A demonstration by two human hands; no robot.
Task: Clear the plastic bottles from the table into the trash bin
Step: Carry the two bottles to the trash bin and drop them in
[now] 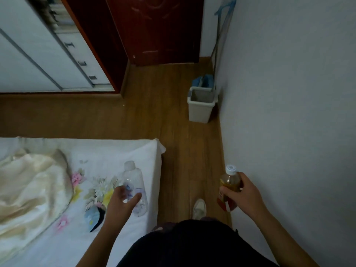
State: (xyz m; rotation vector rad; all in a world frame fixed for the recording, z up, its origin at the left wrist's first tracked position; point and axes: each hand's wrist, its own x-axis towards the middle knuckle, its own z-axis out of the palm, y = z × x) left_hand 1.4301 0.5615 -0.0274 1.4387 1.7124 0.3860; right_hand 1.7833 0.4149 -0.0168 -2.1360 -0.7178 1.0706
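A clear plastic bottle (134, 180) with a pale cap is upright over the flowered white sheet (115, 155), near its right edge. My left hand (123, 201) wraps its lower half, thumb and fingers around it. My right hand (242, 191) holds an amber drink bottle (230, 182) with a white cap and red label, upright over the wooden floor beside the wall. A pale rectangular trash bin (200, 108) stands open on the floor ahead, against the right wall, well beyond both hands.
A cream blanket (28, 185) lies bunched at the left of the sheet. A blue mop (204, 81) leans on the wall behind the bin. A dark red door (154, 29) and white wardrobe (38, 54) stand ahead. My shoe (199, 209) is on the floor strip.
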